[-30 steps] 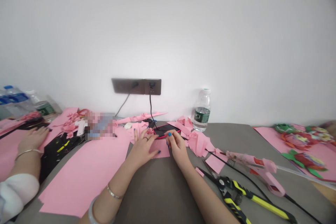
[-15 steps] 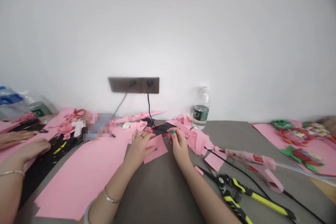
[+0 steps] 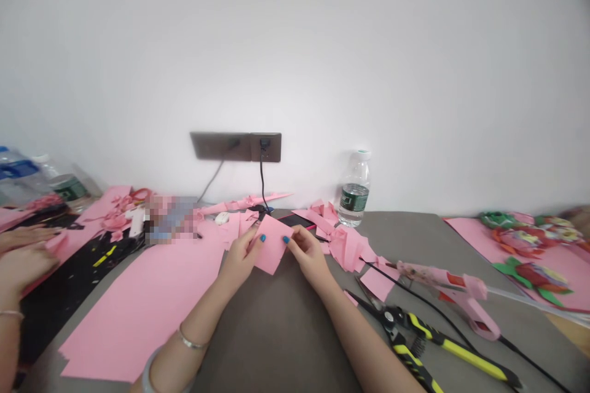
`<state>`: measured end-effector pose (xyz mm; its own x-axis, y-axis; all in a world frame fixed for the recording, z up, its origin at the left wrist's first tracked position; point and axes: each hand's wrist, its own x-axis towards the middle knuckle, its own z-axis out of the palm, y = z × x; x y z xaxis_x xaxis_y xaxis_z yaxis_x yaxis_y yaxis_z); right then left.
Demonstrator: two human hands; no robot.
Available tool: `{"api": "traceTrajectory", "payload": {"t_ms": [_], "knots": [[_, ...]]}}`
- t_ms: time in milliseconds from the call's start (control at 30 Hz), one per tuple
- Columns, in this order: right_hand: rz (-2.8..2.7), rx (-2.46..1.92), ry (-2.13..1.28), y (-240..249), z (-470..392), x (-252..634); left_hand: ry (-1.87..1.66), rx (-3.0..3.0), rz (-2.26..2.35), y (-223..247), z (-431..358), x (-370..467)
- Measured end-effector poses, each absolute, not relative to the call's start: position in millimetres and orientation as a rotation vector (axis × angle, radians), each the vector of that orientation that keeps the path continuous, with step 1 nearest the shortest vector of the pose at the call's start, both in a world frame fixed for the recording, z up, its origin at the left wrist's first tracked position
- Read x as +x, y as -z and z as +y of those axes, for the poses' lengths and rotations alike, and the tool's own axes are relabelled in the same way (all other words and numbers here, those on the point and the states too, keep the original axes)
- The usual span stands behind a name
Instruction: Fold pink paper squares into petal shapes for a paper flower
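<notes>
Between my two hands a small square of pink paper (image 3: 273, 253) is held up, tilted, just above the grey table. My left hand (image 3: 243, 253) pinches its left edge, thumb on the near face. On the other side, the thumb and fingers of my right hand (image 3: 305, 247) grip the upper right corner. Behind the paper lies a dark flat object with a red edge (image 3: 295, 221), partly hidden. Crumpled and folded pink paper (image 3: 346, 248) sits just right of my right hand. A large pink sheet (image 3: 157, 301) spreads out left of my left forearm.
Yellow-and-black pruning shears (image 3: 391, 319) and a pink glue gun (image 3: 442, 282) with its cord lie at the right. A water bottle (image 3: 354, 190) stands by the wall. Paper flowers (image 3: 530, 239) rest far right. Another person's hands (image 3: 27, 258) work at the far left.
The pink square has been lifted off the table and turned. My right hand has closed on its corner, and my left hand has gone from lying over it to pinching its edge.
</notes>
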<state>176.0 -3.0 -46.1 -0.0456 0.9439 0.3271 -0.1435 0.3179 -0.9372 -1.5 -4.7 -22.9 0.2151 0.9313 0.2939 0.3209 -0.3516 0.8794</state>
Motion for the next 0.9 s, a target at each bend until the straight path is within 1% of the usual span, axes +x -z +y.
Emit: {"api": "traceTrajectory", "payload": {"t_ms": [167,300,467,667,900], "knots": [[-1.262,-0.836,-1.040,43.7,-3.0,177.5,-1.054,1.891,1.195,24.3,-5.2,-1.4],[-1.236,-0.859,-1.023,43.5,-1.6,179.5,-1.012,1.992,1.045,18.4,-8.1,-1.4],[-1.121,-0.887,-1.084,48.6,1.0,181.4,-0.928,2.151,0.974,16.3,-10.6,-0.5],[-1.070,-0.876,-1.202,47.7,-1.4,179.9,-0.960,2.228,0.992,21.1,-5.8,-2.4],[-1.223,-0.864,-1.115,45.3,-0.4,178.7,-1.063,2.144,1.060,23.4,-3.8,-3.7]]}}
